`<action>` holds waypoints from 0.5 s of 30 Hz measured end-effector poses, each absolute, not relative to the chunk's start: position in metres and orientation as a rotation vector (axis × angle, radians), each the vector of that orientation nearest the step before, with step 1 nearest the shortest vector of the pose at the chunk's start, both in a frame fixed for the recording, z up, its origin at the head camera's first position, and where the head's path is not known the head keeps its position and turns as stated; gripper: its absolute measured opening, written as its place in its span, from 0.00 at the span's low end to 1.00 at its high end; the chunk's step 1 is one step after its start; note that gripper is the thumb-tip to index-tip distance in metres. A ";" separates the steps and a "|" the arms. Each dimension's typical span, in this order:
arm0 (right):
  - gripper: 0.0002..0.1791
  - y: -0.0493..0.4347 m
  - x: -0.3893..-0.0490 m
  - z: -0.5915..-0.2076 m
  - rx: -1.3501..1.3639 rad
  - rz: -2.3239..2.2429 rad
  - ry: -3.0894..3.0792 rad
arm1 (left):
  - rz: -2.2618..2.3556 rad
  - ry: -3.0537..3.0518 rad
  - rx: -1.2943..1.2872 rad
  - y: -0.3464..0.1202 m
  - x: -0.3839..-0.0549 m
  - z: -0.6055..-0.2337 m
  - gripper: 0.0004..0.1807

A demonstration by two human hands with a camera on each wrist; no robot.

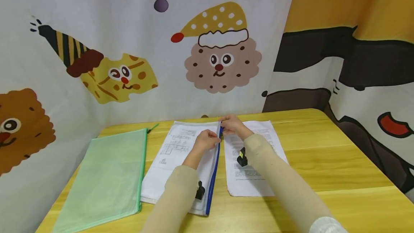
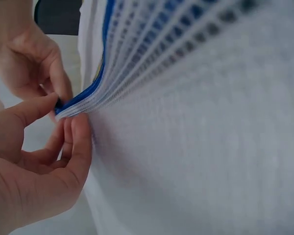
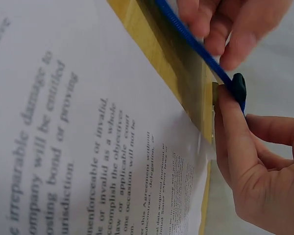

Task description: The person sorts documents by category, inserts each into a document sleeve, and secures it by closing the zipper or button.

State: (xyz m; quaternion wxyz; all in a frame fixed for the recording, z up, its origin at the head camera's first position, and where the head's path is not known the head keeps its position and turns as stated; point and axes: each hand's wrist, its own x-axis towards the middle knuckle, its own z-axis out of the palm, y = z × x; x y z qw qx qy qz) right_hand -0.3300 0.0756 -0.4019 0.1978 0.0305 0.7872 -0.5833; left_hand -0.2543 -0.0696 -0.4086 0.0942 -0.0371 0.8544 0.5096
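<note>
A see-through mesh zipper folder [image 2: 196, 147] with a blue zipper edge [image 1: 211, 186] lies on the table, with a sheet bearing line drawings [image 1: 176, 146] showing through it. My left hand [image 1: 204, 142] pinches the zipper edge between thumb and fingers, close to its far end. Just beyond it, my right hand [image 1: 233, 124] grips the far corner of that edge. A small dark tab [image 3: 239, 87] sits by the right fingers in the right wrist view. Under my right forearm lies a printed text sheet [image 3: 112, 137], beside the folder.
A light green zipper folder [image 1: 106, 179] lies on the left of the wooden table [image 1: 326, 150], its green pull cord [image 1: 154, 127] pointing to the back. Behind the table hangs a curtain [image 1: 129, 17] with cartoon prints.
</note>
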 end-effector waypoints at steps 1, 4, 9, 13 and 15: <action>0.22 0.075 -0.329 -0.402 0.089 -1.632 2.204 | 1.515 2.550 -0.120 -0.068 -0.255 -0.410 0.14; 0.22 0.073 -0.328 -0.402 0.093 -1.631 2.212 | 1.539 2.591 -0.145 -0.065 -0.259 -0.413 0.15; 0.23 0.071 -0.327 -0.405 0.098 -1.661 2.223 | 1.514 2.705 -0.169 -0.058 -0.267 -0.419 0.14; 0.22 0.071 -0.326 -0.407 0.129 -1.685 2.213 | 1.487 2.756 -0.199 -0.054 -0.270 -0.422 0.11; 0.21 0.072 -0.327 -0.408 0.151 -1.697 2.212 | 1.496 2.757 -0.197 -0.053 -0.270 -0.423 0.09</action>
